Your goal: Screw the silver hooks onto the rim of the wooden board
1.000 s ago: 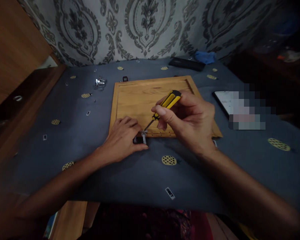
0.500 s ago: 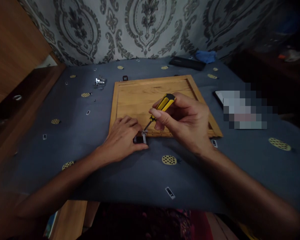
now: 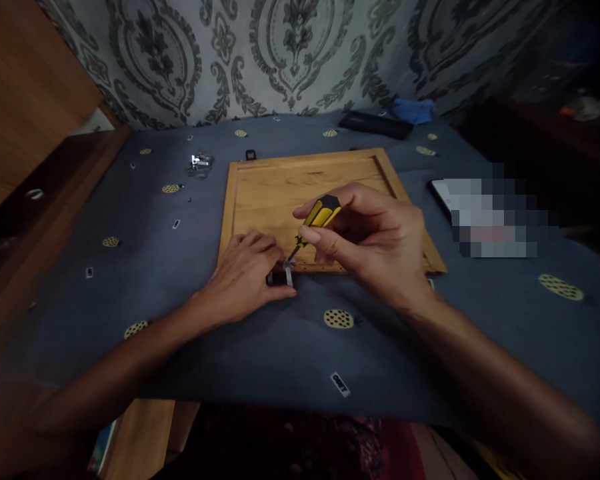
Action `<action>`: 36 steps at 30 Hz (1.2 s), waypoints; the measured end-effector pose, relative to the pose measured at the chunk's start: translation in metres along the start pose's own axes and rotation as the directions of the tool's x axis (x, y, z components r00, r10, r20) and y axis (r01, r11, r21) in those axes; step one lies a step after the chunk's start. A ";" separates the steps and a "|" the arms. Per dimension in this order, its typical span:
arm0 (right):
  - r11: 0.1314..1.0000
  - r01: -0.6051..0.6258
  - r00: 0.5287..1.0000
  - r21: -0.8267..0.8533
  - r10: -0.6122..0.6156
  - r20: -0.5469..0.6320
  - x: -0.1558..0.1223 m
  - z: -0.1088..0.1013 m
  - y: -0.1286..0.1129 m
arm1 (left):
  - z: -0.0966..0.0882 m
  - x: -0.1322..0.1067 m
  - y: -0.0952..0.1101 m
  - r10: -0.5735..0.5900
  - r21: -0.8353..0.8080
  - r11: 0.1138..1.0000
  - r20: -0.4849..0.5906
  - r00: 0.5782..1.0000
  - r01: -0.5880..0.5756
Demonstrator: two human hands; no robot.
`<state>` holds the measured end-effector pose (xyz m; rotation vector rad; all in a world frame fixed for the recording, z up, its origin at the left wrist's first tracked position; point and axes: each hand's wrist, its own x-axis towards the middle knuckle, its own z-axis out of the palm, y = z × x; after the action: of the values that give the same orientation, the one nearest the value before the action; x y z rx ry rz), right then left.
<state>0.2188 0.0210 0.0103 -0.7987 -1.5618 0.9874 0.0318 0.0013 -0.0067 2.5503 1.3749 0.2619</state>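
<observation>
Head camera view, dim and dark toward the right edge, looking down on a tabletop (image 3: 130, 280) covered in blue-grey cloth. The right hand (image 3: 375, 243) has its grip clenched around the yellow-and-black handle of a screwdriver (image 3: 321, 213); the fingers hide most of the handle, and the thin shaft slants down and left to a small metal fitting (image 3: 289, 272) at the near edge of a wooden panel (image 3: 280, 193). The tip itself is too small to make out. The left hand (image 3: 245, 270) lies knuckles up just beside the fitting, fingers bent over a dark part that it mostly covers; whether its grip pinches that part or only presses on it cannot be told. The panel lies flat mid-tabletop, its near right corner hidden behind the right hand. A pixelated patch (image 3: 495, 217) masks a flat device to the right. At the far edge sit a black flat object (image 3: 375, 125) and a blue rag (image 3: 414, 109); at far left, a small cluster of shiny hardware (image 3: 200, 162). The cloth bears a white printed tag (image 3: 340, 385) whose dark lettering is unreadable.
</observation>
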 end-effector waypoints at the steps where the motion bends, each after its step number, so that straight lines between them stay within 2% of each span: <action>1: 1.000 -0.002 1.000 0.017 0.002 0.007 0.000 0.000 -0.001 | 0.000 0.000 0.000 0.004 0.001 1.000 -0.002 1.000 -0.004; 4: 0.999 -0.015 0.998 0.041 0.013 0.060 0.002 -0.002 -0.004 | 0.000 0.000 0.000 0.013 0.016 1.000 -0.009 1.000 -0.012; 9: 1.000 -0.010 0.990 -0.009 0.011 0.141 0.004 -0.005 -0.003 | 0.000 0.000 0.000 0.000 0.021 1.000 -0.001 1.000 0.000; 11: 1.000 -0.001 0.994 -0.018 0.003 0.113 0.002 -0.004 -0.001 | 0.000 0.000 0.000 -0.002 0.016 1.000 0.002 1.000 0.002; 14: 0.999 0.032 0.999 -0.039 -0.032 -0.006 -0.001 0.001 0.002 | -0.001 0.001 0.001 -0.008 0.017 1.000 0.009 1.000 0.008; 17: 0.994 0.083 0.986 -0.074 -0.092 -0.137 -0.002 0.005 0.001 | -0.001 0.001 0.001 -0.012 0.025 1.000 0.008 1.000 0.011; 19: 0.989 0.118 0.976 -0.090 -0.132 -0.174 -0.002 0.006 -0.001 | -0.002 0.001 0.001 -0.008 0.024 1.000 0.005 1.000 0.008; 26: 0.982 0.109 0.981 -0.155 -0.131 -0.141 0.000 0.002 0.002 | -0.002 0.001 0.002 -0.010 0.025 1.000 0.009 1.000 0.010; 36: 0.986 0.093 0.989 -0.136 -0.108 -0.101 -0.002 0.003 0.006 | 0.001 0.000 0.000 -0.001 0.042 0.999 -0.013 1.000 0.002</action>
<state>0.2160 0.0217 0.0035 -0.8412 -1.5693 0.7627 0.0320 0.0016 -0.0083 2.5855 1.4014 0.2532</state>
